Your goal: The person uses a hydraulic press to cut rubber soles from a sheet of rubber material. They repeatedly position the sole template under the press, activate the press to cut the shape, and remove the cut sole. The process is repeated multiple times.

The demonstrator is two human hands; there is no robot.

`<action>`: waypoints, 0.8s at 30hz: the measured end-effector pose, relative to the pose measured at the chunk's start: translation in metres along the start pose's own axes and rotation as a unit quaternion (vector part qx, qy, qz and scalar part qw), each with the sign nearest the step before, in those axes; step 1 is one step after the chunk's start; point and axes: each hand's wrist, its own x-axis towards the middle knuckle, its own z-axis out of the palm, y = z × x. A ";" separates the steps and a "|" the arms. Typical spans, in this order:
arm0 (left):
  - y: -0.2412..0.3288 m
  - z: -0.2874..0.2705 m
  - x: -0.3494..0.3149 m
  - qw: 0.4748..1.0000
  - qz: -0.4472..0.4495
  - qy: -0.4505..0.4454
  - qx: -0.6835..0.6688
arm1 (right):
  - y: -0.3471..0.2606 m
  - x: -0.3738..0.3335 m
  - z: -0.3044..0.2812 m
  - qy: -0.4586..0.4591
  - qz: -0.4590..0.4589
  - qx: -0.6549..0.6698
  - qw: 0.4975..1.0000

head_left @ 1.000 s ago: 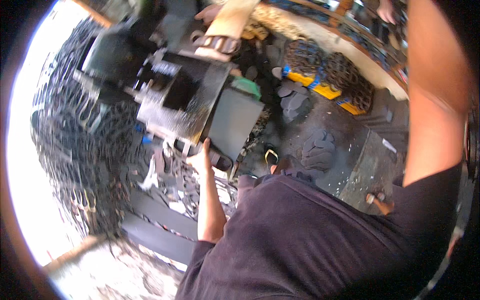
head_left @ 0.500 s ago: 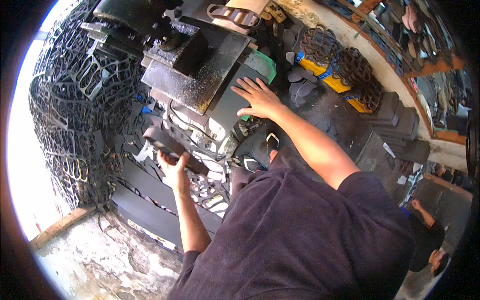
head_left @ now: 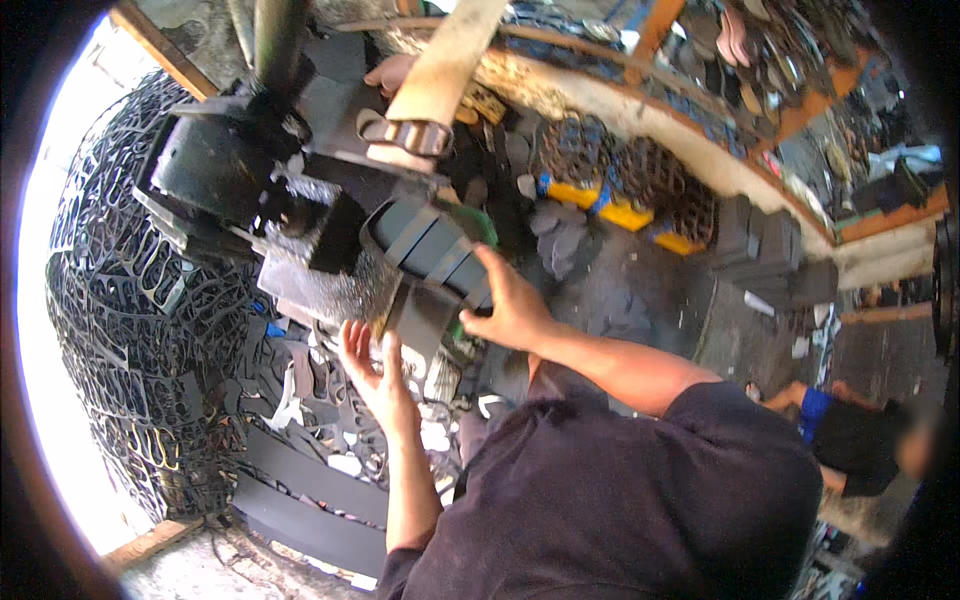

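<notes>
Cluttered workshop: black rubber offcuts (head_left: 140,330) heap at nine o'clock. Right hand (head_left: 510,305) grips stacked dark sheets (head_left: 435,250) on the press (head_left: 300,230); left hand (head_left: 370,365) open below.

The press (head_left: 250,190) is dark metal, dull and grimy, its block face (head_left: 325,285) rough and speckled with a grey glint. The strips (head_left: 435,250) under the right hand (head_left: 515,310) look like matt dark-grey rubber sheet, smooth-faced. The scrap heap (head_left: 130,330) is the same matt black sheet, cut full of holes. The belt (head_left: 445,65) is pale, worn webbing with a metal buckle (head_left: 405,135). The shirt (head_left: 640,500) is dark matt cloth. The floor (head_left: 650,300) is rough and grey. The plank (head_left: 150,545) is bare wood.
</notes>
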 end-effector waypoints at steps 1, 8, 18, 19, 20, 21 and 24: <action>-0.003 -0.001 0.007 0.999 -0.002 0.033 0.043 | 0.018 0.028 -0.015 0.050 -0.018 0.010 0.999; -0.108 -0.037 0.015 0.969 -0.159 0.189 0.031 | 0.101 0.313 -0.065 0.027 0.095 -0.185 0.978; -0.149 -0.017 0.029 0.971 -0.142 0.181 -0.057 | 0.172 0.435 -0.014 -0.016 0.055 -0.244 0.968; -0.147 -0.016 0.025 0.973 -0.135 0.185 -0.025 | 0.170 0.417 -0.010 -0.036 0.066 -0.276 0.958; -0.145 -0.015 0.024 0.974 -0.127 0.186 0.008 | 0.165 0.412 -0.012 -0.024 0.074 -0.267 0.961; -0.144 -0.008 0.029 0.977 -0.118 0.176 0.037 | 0.168 0.404 -0.023 -0.009 0.059 -0.252 0.966; -0.141 -0.007 0.035 0.976 -0.135 0.171 0.032 | 0.166 0.344 -0.037 0.031 0.008 -0.189 0.981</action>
